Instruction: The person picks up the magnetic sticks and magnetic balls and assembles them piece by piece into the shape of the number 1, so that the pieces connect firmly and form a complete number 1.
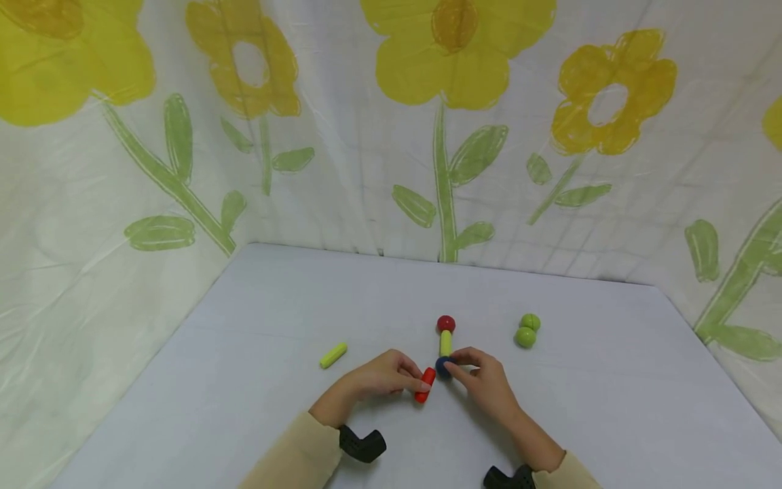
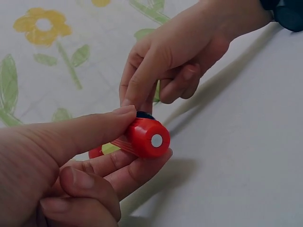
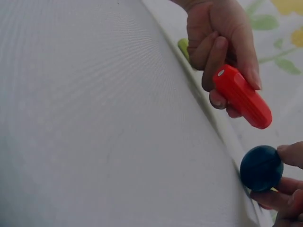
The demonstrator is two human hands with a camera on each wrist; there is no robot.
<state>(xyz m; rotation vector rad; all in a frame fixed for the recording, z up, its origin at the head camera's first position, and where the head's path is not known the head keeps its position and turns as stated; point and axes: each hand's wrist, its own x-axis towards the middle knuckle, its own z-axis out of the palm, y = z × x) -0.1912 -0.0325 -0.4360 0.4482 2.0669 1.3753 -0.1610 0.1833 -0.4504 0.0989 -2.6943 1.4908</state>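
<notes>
My left hand (image 1: 391, 374) pinches a red magnetic rod (image 1: 430, 375) between thumb and fingers. A pale metal disc shows on the rod's end (image 2: 156, 140) in the left wrist view. Just right of it, my right hand (image 1: 491, 390) pinches a dark blue ball (image 1: 444, 368) with thumb and fingertips. From that ball a yellow-green rod (image 1: 446, 343) runs away from me to a red ball (image 1: 447, 323), the three in one line. In the right wrist view a small gap separates the red rod (image 3: 241, 97) from the blue ball (image 3: 261, 168).
Another yellow-green rod (image 1: 333, 355) lies on the white table (image 1: 275, 299) left of my left hand. Two green balls (image 1: 525, 337) sit together at the right, beyond my right hand. A white curtain (image 1: 342, 170) painted with yellow flowers hangs behind the table's far edge.
</notes>
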